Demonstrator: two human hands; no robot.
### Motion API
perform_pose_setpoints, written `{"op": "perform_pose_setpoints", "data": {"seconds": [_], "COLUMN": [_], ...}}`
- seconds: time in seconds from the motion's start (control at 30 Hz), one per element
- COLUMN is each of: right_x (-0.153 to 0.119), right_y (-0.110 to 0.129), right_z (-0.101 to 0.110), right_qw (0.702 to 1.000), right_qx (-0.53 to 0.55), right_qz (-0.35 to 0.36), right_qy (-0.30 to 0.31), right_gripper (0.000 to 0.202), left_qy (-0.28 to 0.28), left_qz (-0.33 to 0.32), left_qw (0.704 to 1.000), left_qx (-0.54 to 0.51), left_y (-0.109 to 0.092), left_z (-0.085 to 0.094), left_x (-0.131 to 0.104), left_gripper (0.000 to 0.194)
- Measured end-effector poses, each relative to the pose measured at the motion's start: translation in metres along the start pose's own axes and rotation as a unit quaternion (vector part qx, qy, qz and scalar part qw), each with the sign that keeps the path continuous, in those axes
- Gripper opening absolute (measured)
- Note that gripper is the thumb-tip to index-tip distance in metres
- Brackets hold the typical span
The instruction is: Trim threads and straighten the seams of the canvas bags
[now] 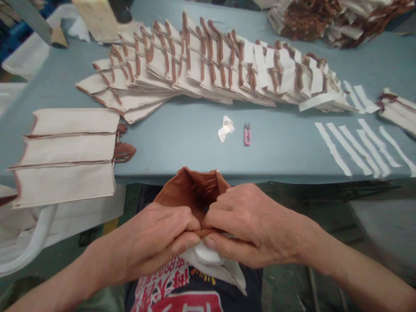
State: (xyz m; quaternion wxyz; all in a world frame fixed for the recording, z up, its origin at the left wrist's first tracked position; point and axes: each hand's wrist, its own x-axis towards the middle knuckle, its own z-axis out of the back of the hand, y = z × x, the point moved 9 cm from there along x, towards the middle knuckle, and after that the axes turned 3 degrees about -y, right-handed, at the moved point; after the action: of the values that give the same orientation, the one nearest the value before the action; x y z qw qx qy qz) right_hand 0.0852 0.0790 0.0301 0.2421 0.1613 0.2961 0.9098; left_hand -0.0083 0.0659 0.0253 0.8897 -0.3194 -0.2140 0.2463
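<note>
Close to my body, a brown fabric piece with pale cloth on its other side stands open like a pouch, its mouth facing up. My left hand pinches its near edge from the left. From the right, my right hand pinches the same edge, the two thumbs almost meeting. White material shows just below the thumbs. Brown threads or fringe lie inside the pouch. The fingertips partly hide the gripped edge.
A long fanned row of cream fabric pieces with brown edging crosses the blue table. Pink thread snips lie beside a white scrap. White strips lie right, a cream stack left, and brown-white bundles at back.
</note>
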Motion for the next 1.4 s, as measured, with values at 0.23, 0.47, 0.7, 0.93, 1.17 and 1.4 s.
{"op": "perform_pose_setpoints", "data": {"seconds": [0.23,0.47,0.7,0.93,1.17,1.4], "right_x": [0.002,-0.003,-0.008,-0.015,-0.021,-0.029], "right_y": [0.011,0.006,-0.001,-0.022,-0.025,-0.023], "right_z": [0.001,-0.002,-0.014,-0.029,-0.003,-0.001], "right_qw": [0.989,0.996,0.965,0.903,0.953,0.972], "right_qx": [-0.127,-0.031,0.215,0.312,0.212,0.168], "right_qz": [0.016,-0.003,-0.043,-0.111,-0.074,-0.048], "right_qy": [-0.074,-0.087,-0.143,-0.272,-0.203,-0.16], "right_gripper": [0.033,0.036,0.025,0.031,0.028,0.033], "left_qy": [-0.009,-0.019,-0.071,-0.183,-0.087,-0.06], "left_qz": [-0.02,0.039,0.087,0.099,0.078,0.014], "left_qw": [0.999,0.998,0.956,0.91,0.935,0.995], "left_qx": [0.038,-0.042,-0.273,-0.359,-0.335,-0.08], "left_y": [-0.003,0.007,0.017,0.027,0.036,0.016], "left_z": [-0.001,-0.002,-0.018,-0.028,-0.017,-0.013], "left_x": [0.005,0.002,-0.001,0.01,0.017,0.012], "left_gripper": [0.031,0.024,0.022,0.037,0.056,0.027]}}
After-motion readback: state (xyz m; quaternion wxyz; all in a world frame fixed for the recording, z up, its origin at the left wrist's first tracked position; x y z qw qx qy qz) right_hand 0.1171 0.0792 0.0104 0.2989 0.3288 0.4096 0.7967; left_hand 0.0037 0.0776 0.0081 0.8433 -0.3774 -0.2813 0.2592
